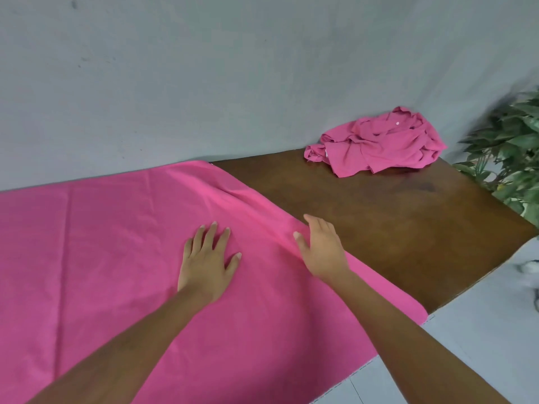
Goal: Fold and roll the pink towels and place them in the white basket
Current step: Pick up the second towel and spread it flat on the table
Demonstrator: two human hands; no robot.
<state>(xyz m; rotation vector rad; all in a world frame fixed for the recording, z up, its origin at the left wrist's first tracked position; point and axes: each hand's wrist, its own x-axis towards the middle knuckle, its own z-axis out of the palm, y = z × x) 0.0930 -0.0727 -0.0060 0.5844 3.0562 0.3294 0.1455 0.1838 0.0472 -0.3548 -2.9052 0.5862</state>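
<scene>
Spread pink towel runs off frame left and below. Left hand presses flat, fingers splayed. Right hand rests open at its edge, gripping nothing. White basket not visible.

A brown wooden table with a glossy top stood pushed against a plain grey wall that filled the far side of the scene. A darker stain marked the tabletop towards its far right. The wall carried a few small dark scuffs at the far left. A green leafy plant stood just beside the table's right edge, blurred. Grey floor showed at the near right, with a blurred white object on it at the right edge.
</scene>
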